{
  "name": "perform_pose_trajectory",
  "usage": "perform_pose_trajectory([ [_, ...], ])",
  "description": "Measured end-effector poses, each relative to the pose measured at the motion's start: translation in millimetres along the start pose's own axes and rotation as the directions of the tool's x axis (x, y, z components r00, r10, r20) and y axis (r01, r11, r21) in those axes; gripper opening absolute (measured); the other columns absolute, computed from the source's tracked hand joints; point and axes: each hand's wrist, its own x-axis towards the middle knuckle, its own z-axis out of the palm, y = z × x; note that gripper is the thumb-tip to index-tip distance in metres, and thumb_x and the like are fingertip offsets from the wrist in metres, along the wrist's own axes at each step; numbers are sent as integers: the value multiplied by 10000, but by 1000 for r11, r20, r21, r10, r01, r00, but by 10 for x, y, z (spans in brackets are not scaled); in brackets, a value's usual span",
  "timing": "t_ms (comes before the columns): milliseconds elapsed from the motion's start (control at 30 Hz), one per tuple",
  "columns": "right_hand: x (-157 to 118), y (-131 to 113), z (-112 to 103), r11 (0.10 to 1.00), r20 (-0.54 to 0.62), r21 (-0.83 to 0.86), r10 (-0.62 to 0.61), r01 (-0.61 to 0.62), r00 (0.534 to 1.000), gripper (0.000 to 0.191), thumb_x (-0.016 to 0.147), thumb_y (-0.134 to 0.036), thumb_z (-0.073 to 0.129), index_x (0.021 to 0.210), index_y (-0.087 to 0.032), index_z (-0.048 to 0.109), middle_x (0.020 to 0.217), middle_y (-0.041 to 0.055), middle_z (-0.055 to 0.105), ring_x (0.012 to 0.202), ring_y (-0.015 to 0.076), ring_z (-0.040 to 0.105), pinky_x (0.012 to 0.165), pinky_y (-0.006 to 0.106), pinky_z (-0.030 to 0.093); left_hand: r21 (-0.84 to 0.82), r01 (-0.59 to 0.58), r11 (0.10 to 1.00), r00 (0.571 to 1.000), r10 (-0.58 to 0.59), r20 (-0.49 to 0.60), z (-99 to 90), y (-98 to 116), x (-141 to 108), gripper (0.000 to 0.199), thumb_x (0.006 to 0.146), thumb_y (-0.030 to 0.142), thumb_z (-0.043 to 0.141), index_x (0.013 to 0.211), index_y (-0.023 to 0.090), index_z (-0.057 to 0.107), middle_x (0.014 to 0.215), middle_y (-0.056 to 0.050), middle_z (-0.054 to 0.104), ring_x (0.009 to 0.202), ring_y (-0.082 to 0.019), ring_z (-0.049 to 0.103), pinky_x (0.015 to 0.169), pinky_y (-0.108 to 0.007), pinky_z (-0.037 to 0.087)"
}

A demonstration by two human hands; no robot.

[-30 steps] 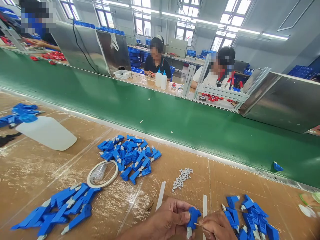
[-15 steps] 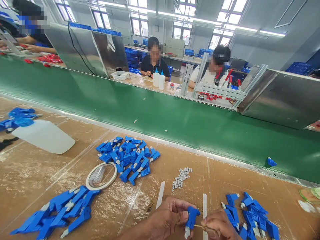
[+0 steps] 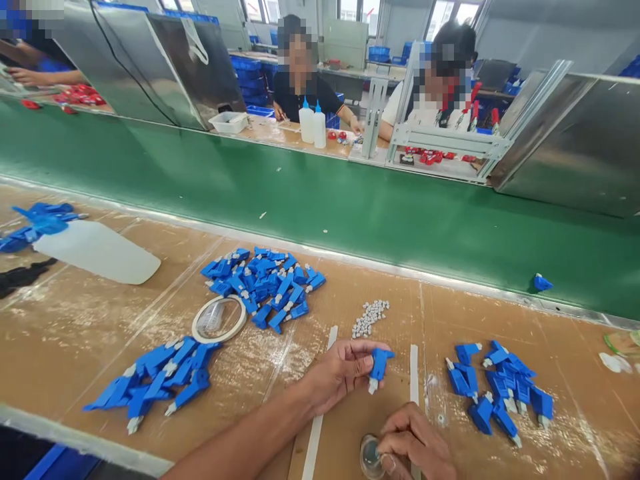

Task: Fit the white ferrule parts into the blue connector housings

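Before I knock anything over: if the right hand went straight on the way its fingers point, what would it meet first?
The small round clear dish, just ahead of the right hand; depth is unclear, so the fingertips may already be touching its rim.

Blue part (image 3: 381, 364) in left hand (image 3: 340, 375); right hand (image 3: 417, 439) at dish (image 3: 364, 459).

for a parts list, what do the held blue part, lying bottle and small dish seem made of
Blue part: probably plastic, from its even, matte colour. Bottle: likely plastic, milky and smooth. Dish: glass or clear plastic; see-through, glossy rim.
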Motion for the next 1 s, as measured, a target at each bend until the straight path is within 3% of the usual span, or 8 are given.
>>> perform_pose_trajectory([
  [133, 57, -64, -39, 996, -32, -70, -58, 56, 998, 172, 970, -253, 526, 1009, -242, 692, 837, 51, 640, 709, 193, 647, 602, 282, 544, -30, -29, 999, 1000, 29, -8, -19, 71, -7, 444, 646, 293, 883, 1021, 93, 753, 762, -75, 728, 630, -131, 673, 562, -196, 453],
  [300, 265, -128, -345, 988, -75, -148, 22, -33, 997, 137, 964, -249, 532, 948, -266, 666, 851, 41, 669, 715, 198, 668, 621, 282, 551, -125, -167, 978, 986, 162, -48, -56, 248, -23, 417, 665, 244, 868, 1032, 86, 748, 790, -85, 738, 645, -123, 668, 586, -182, 486],
  [433, 657, 89, -586, 915, -95, -401, -3, -36, 995, 158, 985, -251, 485, 948, -237, 638, 829, 49, 676, 664, 198, 660, 574, 292, 517, -190, -271, 944, 962, 259, -90, -89, 368, -21, 407, 629, 237, 888, 990, 103, 757, 805, -67, 732, 652, -107, 662, 556, -150, 490],
  [533, 1016, 383, -659, 799, -40, -598, 39, -55, 998, 191, 977, -219, 457, 934, -206, 643, 816, 64, 679, 673, 221, 673, 580, 310, 502, -194, -292, 937, 954, 269, -135, -94, 381, 0, 414, 613, 248, 899, 977, 106, 761, 804, -65, 725, 662, -105, 656, 545, -142, 488],
  [667, 1364, 659, -664, 749, 28, -662, 67, -31, 997, 241, 920, -86, 446, 909, -196, 661, 839, 69, 690, 697, 225, 675, 605, 309, 492, -206, -271, 940, 954, 233, -190, -93, 346, 50, 455, 596, 255, 911, 1003, 117, 761, 829, -70, 726, 654, -101, 648, 543, -152, 490],
  [1000, 1521, 717, -660, 656, 195, -751, 114, 74, 974, 319, 959, -82, 436, 852, -197, 715, 795, 70, 662, 676, 201, 636, 584, 284, 441, -263, -252, 931, 964, 217, -155, -99, 299, 91, 393, 635, 217, 886, 990, 103, 762, 790, -70, 720, 647, -109, 664, 535, -150, 480],
])
